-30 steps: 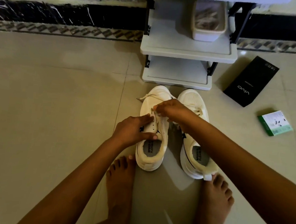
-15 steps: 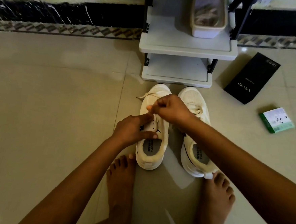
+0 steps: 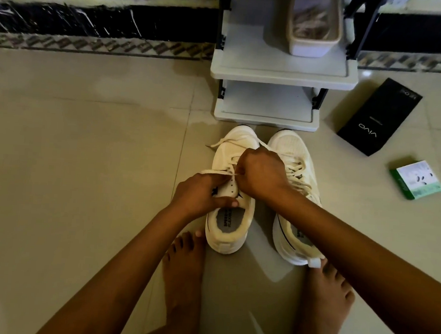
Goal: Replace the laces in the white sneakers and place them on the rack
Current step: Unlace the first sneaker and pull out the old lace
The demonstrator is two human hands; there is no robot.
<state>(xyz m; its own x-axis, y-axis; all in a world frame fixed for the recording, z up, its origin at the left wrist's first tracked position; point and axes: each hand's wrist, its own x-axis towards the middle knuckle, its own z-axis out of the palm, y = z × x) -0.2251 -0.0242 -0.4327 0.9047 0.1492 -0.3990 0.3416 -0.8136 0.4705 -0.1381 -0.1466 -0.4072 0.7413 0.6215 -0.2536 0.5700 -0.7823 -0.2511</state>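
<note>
At 12 o'clock from the feet, right hand (image 3: 262, 173) pinches the lace (image 3: 215, 171) while left hand (image 3: 199, 194) grips the left sneaker (image 3: 232, 193); a hard tug could unthread it.

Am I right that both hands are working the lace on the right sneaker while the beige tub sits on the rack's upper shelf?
Not quite: the head view shows both hands at the lace on the left sneaker. The beige tub does sit on the rack's upper shelf.
</note>
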